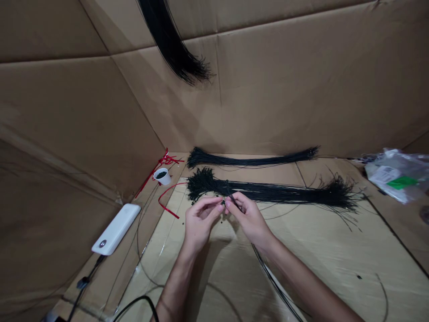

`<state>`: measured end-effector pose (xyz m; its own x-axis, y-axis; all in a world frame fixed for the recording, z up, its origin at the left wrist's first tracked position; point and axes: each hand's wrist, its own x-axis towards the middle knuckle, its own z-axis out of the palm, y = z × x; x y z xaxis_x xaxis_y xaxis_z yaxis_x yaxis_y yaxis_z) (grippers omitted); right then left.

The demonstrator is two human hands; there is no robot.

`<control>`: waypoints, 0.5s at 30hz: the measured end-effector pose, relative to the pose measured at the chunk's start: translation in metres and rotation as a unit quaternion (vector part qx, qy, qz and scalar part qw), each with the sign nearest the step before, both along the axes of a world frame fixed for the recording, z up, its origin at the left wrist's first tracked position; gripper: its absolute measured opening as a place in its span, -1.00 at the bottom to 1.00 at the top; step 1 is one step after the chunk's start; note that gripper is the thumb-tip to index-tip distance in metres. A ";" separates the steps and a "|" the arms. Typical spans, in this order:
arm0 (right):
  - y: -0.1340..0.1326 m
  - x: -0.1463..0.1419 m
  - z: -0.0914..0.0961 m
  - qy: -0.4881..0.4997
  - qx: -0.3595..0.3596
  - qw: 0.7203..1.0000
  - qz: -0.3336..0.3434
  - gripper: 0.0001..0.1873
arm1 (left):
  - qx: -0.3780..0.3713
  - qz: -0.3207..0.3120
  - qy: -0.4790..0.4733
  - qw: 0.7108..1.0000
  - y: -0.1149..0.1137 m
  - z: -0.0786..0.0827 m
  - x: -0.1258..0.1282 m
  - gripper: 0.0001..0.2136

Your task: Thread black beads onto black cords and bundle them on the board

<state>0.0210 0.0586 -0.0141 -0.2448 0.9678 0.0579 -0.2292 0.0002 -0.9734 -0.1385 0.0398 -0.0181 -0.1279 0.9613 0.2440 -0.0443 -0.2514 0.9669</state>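
Observation:
My left hand (200, 221) and my right hand (247, 218) meet fingertip to fingertip over a cardboard surface (301, 250). Both pinch at a thin black string (268, 273) that trails back past my right wrist. A tiny dark piece sits between the fingertips; I cannot make out what it is. Just beyond the hands lies a long bundle of black strings (268, 191) with a tufted left end. A second, thinner bundle (248, 158) lies behind it.
A small white cup (162, 176) of dark bits stands at the back left beside red ties (167, 159). A white power bank (116, 228) with a cable lies left. Plastic bags (397, 174) sit at right. Cardboard walls surround; black strands (174, 44) hang above.

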 end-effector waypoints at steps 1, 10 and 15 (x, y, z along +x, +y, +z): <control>0.000 0.000 0.000 0.000 0.000 1.000 0.002 -0.58 | 0.011 0.000 0.022 1.000 0.000 0.000 -0.001 -0.85; -0.004 -0.003 -0.001 -0.005 0.007 1.000 0.001 -0.61 | 0.101 0.089 0.166 0.977 0.000 0.004 -0.002 -0.89; -0.006 -0.005 -0.002 0.008 0.009 1.000 0.006 -0.64 | 0.098 0.113 0.146 0.978 -0.001 0.003 0.000 -0.91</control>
